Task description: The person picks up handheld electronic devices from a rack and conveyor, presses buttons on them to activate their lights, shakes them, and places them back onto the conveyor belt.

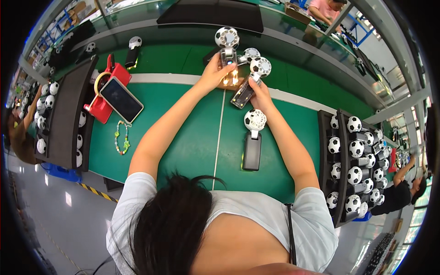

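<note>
My left hand is closed round the dark handle of a small fan with a football-patterned head, held upright past the white line on the green table. In my right hand is a second football fan, its see-through dark handle slanting down to the left. Behind the two, a third fan head shows, partly hidden. Warm yellow lights glow on a brown surface between my hands. Nearer me, a football fan with a black handle lies on the table by my right forearm.
On the left, a phone leans on a red holder, with a beaded strap beside it. Another fan stands far left. Black racks with football fans flank the table; the right rack is full. Other people work beyond.
</note>
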Demonstrator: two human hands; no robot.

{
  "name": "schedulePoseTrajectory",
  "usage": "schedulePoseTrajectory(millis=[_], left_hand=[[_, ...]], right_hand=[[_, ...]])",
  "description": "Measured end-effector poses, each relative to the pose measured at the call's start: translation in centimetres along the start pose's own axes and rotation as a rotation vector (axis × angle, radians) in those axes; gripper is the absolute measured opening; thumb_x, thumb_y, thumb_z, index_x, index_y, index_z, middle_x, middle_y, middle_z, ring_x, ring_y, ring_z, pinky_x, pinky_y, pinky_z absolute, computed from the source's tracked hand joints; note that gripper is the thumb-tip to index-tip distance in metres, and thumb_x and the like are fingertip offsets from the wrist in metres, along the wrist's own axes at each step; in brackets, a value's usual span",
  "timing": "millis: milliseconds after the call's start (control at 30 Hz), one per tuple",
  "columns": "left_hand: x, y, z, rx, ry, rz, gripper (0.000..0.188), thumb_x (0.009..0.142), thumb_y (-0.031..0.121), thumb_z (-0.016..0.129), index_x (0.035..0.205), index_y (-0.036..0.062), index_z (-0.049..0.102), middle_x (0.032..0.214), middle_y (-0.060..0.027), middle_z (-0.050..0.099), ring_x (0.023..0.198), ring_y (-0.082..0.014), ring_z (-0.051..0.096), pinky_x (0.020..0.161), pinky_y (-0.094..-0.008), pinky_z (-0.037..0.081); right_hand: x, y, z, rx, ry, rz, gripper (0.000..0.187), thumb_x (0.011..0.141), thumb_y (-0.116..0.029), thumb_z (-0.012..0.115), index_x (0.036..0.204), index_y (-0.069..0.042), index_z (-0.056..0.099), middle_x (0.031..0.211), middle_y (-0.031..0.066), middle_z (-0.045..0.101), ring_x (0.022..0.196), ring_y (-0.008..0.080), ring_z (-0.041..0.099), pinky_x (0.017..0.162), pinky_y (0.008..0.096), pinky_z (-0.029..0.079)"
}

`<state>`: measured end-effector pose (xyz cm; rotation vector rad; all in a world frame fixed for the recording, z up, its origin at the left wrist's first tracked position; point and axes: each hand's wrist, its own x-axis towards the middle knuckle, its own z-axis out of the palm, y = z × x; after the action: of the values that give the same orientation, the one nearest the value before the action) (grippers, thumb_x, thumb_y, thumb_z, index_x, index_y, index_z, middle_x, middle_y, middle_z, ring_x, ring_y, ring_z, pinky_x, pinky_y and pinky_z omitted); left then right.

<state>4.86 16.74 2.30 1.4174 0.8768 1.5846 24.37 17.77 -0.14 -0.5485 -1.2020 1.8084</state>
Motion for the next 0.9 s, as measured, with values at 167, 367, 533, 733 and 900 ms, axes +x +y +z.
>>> schedulePoseTrajectory(millis=[167,367,533,733,900], left_hand=[[9.0,-1.2,4.9,0.166,-0.286,-0.180,0.062,0.082,0.026,0.073,0.125,-0.0073,0.044,0.102,-0.0133,0.062,0.091,-0.0171,0.062,0.076,-0.0281,0.051],[11.4,-6.8,10.1,0.848,-0.250,0.135,0.046,0.078,0.026,0.069,0.113,-0.0011,0.058,0.099,-0.0169,0.066,0.092,-0.0309,0.064,0.082,-0.0381,0.050],[7.1,-4.3,2.1,1.289,-0.030,0.204,0.032,0.081,0.027,0.066,0.098,0.0002,0.064,0.097,-0.0211,0.065,0.093,-0.0371,0.061,0.083,-0.0433,0.048],[7.9,-4.9,3.4,1.308,-0.481,-0.189,0.039,0.083,0.036,0.063,0.095,-0.0017,0.063,0.093,-0.0254,0.065,0.088,-0.0390,0.063,0.076,-0.0463,0.048],[6.5,-6.3,2.9,0.982,-0.544,-0.097,0.041,0.088,0.034,0.057,0.093,-0.0071,0.060,0.087,-0.0229,0.065,0.077,-0.0322,0.064,0.069,-0.0378,0.051]], right_hand=[[-4.4,-1.6,0.7,-0.001,0.008,0.057,0.032,0.096,-0.028,0.052,0.115,-0.004,0.040,0.107,0.0177,0.062,0.102,0.0280,0.063,0.086,0.0407,0.054],[-5.5,-2.7,-0.5,-0.017,-0.045,0.087,0.047,0.085,-0.007,0.065,0.121,-0.005,0.035,0.116,0.0183,0.058,0.108,0.0277,0.059,0.091,0.0414,0.052],[-4.3,-2.3,-1.2,-0.048,-0.151,0.083,0.059,0.080,0.003,0.063,0.129,-0.003,0.032,0.119,0.0191,0.056,0.113,0.0287,0.057,0.096,0.0427,0.048],[-3.5,-1.5,-1.5,-0.026,-0.057,0.023,0.070,0.081,0.003,0.064,0.138,-0.004,0.024,0.119,0.0116,0.052,0.110,0.0215,0.055,0.096,0.0355,0.044],[-3.7,-1.2,-1.2,-0.117,-0.004,0.015,0.063,0.082,0.002,0.063,0.133,-0.003,0.026,0.119,0.0126,0.052,0.108,0.0195,0.055,0.094,0.0339,0.045]])
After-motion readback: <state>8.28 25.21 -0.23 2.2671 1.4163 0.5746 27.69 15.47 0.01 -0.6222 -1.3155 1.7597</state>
